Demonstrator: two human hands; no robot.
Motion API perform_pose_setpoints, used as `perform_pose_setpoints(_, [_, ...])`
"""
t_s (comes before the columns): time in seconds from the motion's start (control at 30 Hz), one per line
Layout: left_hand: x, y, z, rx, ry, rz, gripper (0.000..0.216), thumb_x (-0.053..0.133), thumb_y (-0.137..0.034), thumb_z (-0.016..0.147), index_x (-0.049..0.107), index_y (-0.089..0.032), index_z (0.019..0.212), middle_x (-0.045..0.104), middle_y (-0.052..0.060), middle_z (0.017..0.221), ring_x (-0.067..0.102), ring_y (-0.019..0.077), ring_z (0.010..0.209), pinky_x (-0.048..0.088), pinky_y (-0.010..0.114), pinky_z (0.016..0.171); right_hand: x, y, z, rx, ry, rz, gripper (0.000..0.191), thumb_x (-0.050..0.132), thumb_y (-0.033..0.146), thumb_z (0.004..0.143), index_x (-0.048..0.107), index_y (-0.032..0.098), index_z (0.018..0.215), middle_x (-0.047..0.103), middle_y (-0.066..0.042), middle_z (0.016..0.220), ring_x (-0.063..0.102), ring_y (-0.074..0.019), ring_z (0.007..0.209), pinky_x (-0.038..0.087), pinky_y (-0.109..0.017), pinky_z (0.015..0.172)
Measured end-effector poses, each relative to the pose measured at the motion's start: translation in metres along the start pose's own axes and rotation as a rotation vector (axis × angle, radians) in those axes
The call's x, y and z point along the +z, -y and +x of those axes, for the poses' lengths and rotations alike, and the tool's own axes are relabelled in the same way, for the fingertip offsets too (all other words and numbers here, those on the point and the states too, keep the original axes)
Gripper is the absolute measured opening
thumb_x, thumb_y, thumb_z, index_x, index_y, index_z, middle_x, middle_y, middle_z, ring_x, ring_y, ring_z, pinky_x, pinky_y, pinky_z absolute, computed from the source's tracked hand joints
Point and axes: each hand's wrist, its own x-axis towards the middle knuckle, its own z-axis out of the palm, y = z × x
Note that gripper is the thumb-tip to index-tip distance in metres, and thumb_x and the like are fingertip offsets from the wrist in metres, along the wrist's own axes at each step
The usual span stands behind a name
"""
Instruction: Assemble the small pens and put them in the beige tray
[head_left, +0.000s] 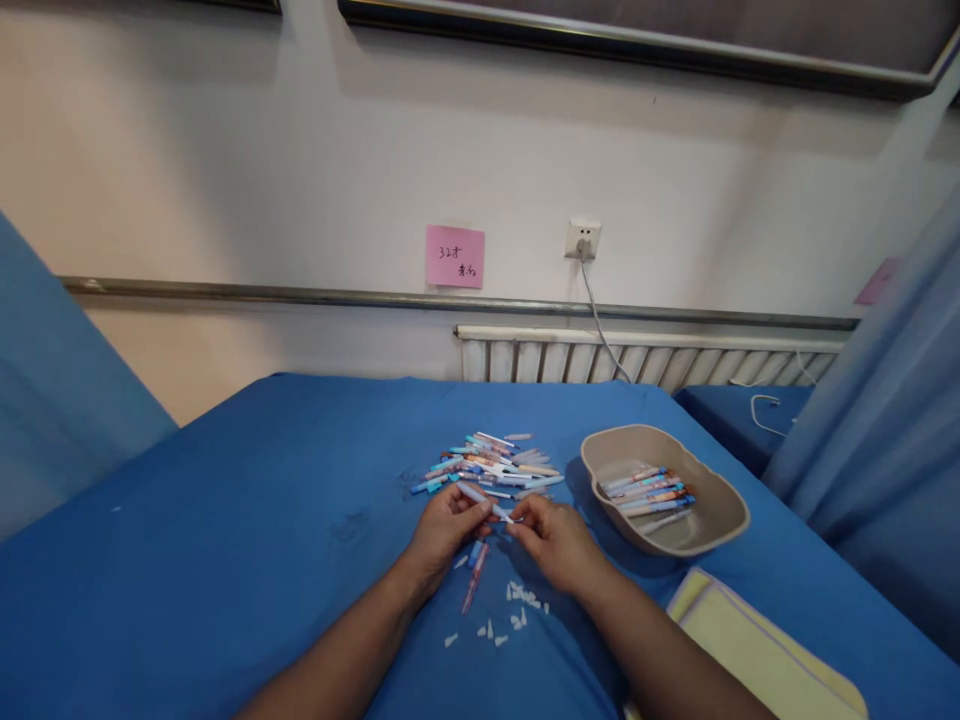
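Observation:
My left hand (452, 522) is closed around the barrel of a pale pen (477, 495), which slants down to the right. At the pen's lower tip, the fingers of my right hand (553, 535) are pinched together. A small white piece seems to be between them, too small to make out clearly. Just beyond my hands lies a pile of pens (491, 462) in blue, white, orange and grey. Below them rest a pinkish pen (475, 580) and several small white tips (523, 595), scattered on the blue cloth (300, 540).
A beige basin (720, 490) holding several pens stands on the right. Nearer me is a folded yellow cloth (757, 640). Blue curtains (67, 380) hang on both sides. A radiator (540, 358) and a plugged-in cable (596, 310) are at the wall behind.

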Motion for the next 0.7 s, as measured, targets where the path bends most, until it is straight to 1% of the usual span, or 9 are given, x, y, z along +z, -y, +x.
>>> perform_pose_setpoints(0.07, [-0.001,0.0,0.0,-0.035,-0.013,-0.037,0.031,0.08,-0.027,0.06,0.057,-0.014,0.076,0.066,0.001,0.066,0.064,0.0132,0.061,0.049,0.02,0.056,0.001,-0.001,0.001,0.037,0.012,0.167,0.016,0.057,0.034,0.078,0.061,0.02,0.085,0.059,0.003,0.059,0.051,-0.0114,0.051,0.033,-0.02,0.048])
perform_pose_setpoints(0.1, [-0.002,-0.001,0.0,-0.046,-0.023,-0.06,0.03,0.079,-0.026,0.061,0.057,-0.014,0.077,0.066,0.001,0.067,0.064,0.013,0.062,0.05,0.02,0.056,0.001,-0.001,0.001,0.038,0.019,0.254,0.017,0.057,0.035,0.078,0.06,0.02,0.086,0.059,0.003,0.06,0.051,-0.0113,0.052,0.035,-0.02,0.048])
perform_pose_setpoints(0.23, [-0.003,-0.004,-0.001,-0.064,-0.066,-0.159,0.024,0.077,-0.022,0.065,0.057,-0.015,0.075,0.066,0.001,0.069,0.065,0.0114,0.065,0.052,0.017,0.059,0.002,-0.001,0.003,0.019,0.008,0.504,0.024,0.057,0.04,0.078,0.06,0.018,0.088,0.064,-0.002,0.073,0.058,-0.015,0.065,0.043,-0.023,0.059])
perform_pose_setpoints(0.3, [-0.003,-0.004,-0.003,-0.078,-0.054,-0.198,0.023,0.077,-0.02,0.065,0.057,-0.015,0.075,0.067,0.001,0.07,0.066,0.0115,0.067,0.053,0.017,0.061,0.004,-0.001,0.004,0.048,-0.039,0.543,0.028,0.054,0.045,0.079,0.06,0.018,0.085,0.065,-0.002,0.072,0.057,-0.0152,0.062,0.043,-0.024,0.057])
perform_pose_setpoints(0.37, [0.0,-0.004,-0.006,-0.103,-0.004,-0.222,0.025,0.078,-0.018,0.065,0.056,-0.015,0.078,0.068,0.002,0.074,0.067,0.0131,0.071,0.053,0.018,0.063,0.006,0.0,0.004,0.077,-0.103,0.508,0.032,0.049,0.048,0.081,0.059,0.018,0.08,0.061,0.0,0.064,0.052,-0.0135,0.054,0.04,-0.023,0.053])
perform_pose_setpoints(0.43, [0.003,-0.002,-0.01,-0.123,0.046,-0.232,0.028,0.078,-0.017,0.065,0.055,-0.016,0.081,0.069,0.002,0.077,0.068,0.0143,0.074,0.054,0.019,0.064,0.006,0.001,0.004,0.092,-0.154,0.452,0.035,0.046,0.05,0.083,0.059,0.018,0.077,0.055,0.001,0.058,0.047,-0.0124,0.05,0.037,-0.023,0.049])
perform_pose_setpoints(0.53, [0.008,-0.002,-0.015,-0.14,0.079,-0.215,0.028,0.078,-0.017,0.064,0.054,-0.015,0.078,0.068,0.002,0.074,0.068,0.0132,0.071,0.053,0.018,0.061,0.004,0.003,0.004,0.136,-0.207,0.483,0.038,0.043,0.053,0.083,0.058,0.018,0.078,0.056,0.001,0.063,0.046,-0.0123,0.051,0.034,-0.022,0.046])
perform_pose_setpoints(0.6, [0.01,-0.003,-0.016,-0.143,0.079,-0.188,0.029,0.079,-0.019,0.064,0.053,-0.015,0.076,0.067,0.001,0.07,0.067,0.0125,0.068,0.052,0.017,0.058,0.003,0.002,0.005,0.175,-0.2,0.561,0.04,0.044,0.055,0.081,0.058,0.018,0.079,0.055,0.001,0.064,0.045,-0.0117,0.049,0.032,-0.022,0.043])
perform_pose_setpoints(0.7, [0.01,-0.005,-0.016,-0.125,0.061,-0.143,0.029,0.079,-0.021,0.063,0.053,-0.015,0.075,0.066,0.001,0.067,0.066,0.013,0.066,0.051,0.017,0.055,0.003,-0.001,0.006,0.2,-0.127,0.633,0.039,0.051,0.056,0.077,0.056,0.018,0.073,0.047,0.004,0.053,0.039,-0.0094,0.043,0.027,-0.021,0.041])
